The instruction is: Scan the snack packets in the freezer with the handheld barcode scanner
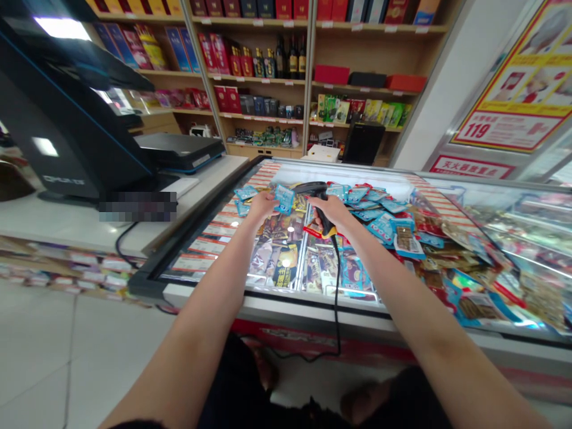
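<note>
My left hand [263, 205] is closed on the edge of a small blue snack packet [283, 199], held up above the glass freezer lid. Wrapped round the handle of a black and yellow barcode scanner [316, 192] is my right hand [329, 210]. The scanner's head points left toward the packet, and its black cord [337, 298] hangs down over the freezer's front edge. A few similar blue packets [245, 192] lie just left of my left hand. To the right of my right hand spreads a pile of blue packets [379, 223].
The chest freezer [268, 298] holds ice creams under its glass. More brown and red snack packs [482, 274] cover its right side. At left, a counter [156, 217] carries a dark checkout terminal [89, 131] and a scale [179, 149]. Stocked shelves [254, 80] stand behind.
</note>
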Motion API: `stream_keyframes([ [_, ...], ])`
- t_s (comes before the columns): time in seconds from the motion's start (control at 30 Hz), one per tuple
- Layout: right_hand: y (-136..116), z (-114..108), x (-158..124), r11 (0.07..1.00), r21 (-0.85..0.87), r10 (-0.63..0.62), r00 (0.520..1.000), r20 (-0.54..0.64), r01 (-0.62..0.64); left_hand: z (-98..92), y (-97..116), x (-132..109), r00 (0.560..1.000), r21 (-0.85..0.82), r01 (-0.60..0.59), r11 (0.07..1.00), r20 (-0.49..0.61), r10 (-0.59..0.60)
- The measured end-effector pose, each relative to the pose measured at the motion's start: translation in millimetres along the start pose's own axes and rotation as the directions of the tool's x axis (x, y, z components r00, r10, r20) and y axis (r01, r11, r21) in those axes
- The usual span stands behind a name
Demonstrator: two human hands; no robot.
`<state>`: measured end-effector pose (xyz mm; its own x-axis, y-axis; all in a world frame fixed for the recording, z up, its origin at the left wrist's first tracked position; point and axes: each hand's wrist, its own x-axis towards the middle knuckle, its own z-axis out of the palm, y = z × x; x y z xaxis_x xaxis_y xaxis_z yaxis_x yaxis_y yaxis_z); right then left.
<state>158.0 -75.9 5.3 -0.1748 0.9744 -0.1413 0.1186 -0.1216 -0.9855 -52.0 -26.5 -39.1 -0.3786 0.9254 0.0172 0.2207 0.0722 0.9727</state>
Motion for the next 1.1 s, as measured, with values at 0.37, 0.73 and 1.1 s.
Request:
stream_keyframes([
  [0.37,-6.8,3.0,-12.7,0.999,0.015,-0.032,0.999,0.010,0.032,13.7,-6.2,-1.5,0.996,-0.082,-0.085,0.993,-0.035,0.083],
  [0.73,-7.1,2.3,-16.3,0.998,-0.026,-0.057,0.997,0.048,0.058,12.9,-5.3,-2.8,0.999,-0.067,-0.039,0.997,-0.008,0.039],
  [1.1,-9.1,3.5,-21.1,0.999,-0.009,-0.040,0.998,0.048,0.040,11.8,-3.0,-4.8,1.000,-0.087,-0.016,0.996,-0.012,0.015],
])
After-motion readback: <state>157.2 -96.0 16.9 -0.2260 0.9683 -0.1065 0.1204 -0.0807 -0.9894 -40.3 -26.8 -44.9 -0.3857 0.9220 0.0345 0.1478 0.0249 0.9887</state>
